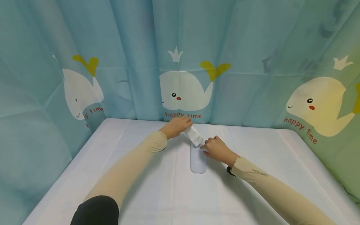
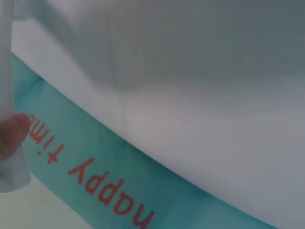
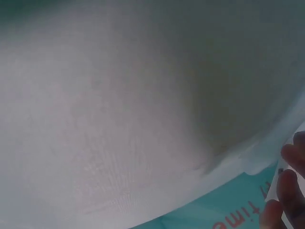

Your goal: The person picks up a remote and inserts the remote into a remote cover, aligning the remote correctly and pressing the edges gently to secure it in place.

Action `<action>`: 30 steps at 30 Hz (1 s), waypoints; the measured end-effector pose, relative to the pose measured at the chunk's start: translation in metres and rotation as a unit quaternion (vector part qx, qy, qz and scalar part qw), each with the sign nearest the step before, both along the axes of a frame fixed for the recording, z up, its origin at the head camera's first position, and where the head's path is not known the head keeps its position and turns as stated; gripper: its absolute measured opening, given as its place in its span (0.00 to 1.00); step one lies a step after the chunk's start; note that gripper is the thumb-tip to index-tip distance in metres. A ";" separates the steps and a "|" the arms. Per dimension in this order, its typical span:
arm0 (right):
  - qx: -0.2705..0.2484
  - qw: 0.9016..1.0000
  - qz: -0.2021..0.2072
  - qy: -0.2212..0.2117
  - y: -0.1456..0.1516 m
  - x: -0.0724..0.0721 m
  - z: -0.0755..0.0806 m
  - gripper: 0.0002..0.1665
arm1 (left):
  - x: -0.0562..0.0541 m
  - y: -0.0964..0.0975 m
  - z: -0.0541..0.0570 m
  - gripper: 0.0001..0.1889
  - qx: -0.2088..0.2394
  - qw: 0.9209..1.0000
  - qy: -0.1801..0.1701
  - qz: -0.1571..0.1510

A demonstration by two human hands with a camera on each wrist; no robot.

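Note:
Above the table, my left hand [image 1: 177, 126] holds the upper end of a slim white packet [image 1: 193, 135] with small dark print near its lower end. In the left wrist view a thumb tip [image 2: 14, 131] presses on the packet [image 2: 5, 86]. My right hand [image 1: 217, 150] pinches at the packet's lower corner, its fingers bent. Those fingers [image 3: 288, 186] show at the edge of the right wrist view against white material. Under the packet's lower end lies a pale oblong piece [image 1: 198, 162] with rounded corners, flat on the table, its far end partly covered.
A white cloth covers the table [image 1: 140, 200]. Curtains [image 1: 247, 100] with whale prints and red lettering hang along its far edge and both sides. Both forearms wear beige sleeves, and a dark band [image 1: 230, 171] shows at the right wrist.

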State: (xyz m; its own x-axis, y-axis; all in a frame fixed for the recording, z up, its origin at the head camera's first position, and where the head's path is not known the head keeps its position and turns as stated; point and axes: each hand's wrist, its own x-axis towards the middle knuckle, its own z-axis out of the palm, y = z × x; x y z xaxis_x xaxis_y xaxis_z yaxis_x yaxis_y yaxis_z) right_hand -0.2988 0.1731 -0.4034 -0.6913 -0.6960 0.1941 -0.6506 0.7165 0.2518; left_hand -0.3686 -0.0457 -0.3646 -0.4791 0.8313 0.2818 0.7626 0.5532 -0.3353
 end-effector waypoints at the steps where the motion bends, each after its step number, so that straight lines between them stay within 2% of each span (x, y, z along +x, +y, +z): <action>1: 0.001 1.000 -0.001 -0.004 0.000 -0.001 -0.001 0.10 | -0.001 0.000 -0.002 0.17 0.001 1.000 0.003 -0.002; 6: 0.003 1.000 0.007 -0.005 -0.001 -0.004 -0.003 0.07 | -0.004 -0.002 -0.007 0.17 0.009 1.000 0.004 -0.018; 9: -0.002 1.000 0.016 0.000 0.000 -0.006 -0.005 0.04 | -0.004 -0.002 -0.007 0.18 0.010 1.000 -0.003 -0.027; 14: -0.016 1.000 0.015 -0.007 0.001 -0.008 -0.006 0.04 | -0.002 -0.002 -0.007 0.19 0.004 0.999 -0.008 -0.031; 21: -0.039 0.999 0.003 -0.016 0.002 -0.012 -0.006 0.05 | -0.002 0.003 -0.001 0.17 0.005 0.999 -0.036 -0.034; 30: -0.055 0.998 0.018 0.012 0.002 -0.011 -0.002 0.04 | -0.002 0.010 0.006 0.18 -0.025 0.996 -0.079 -0.020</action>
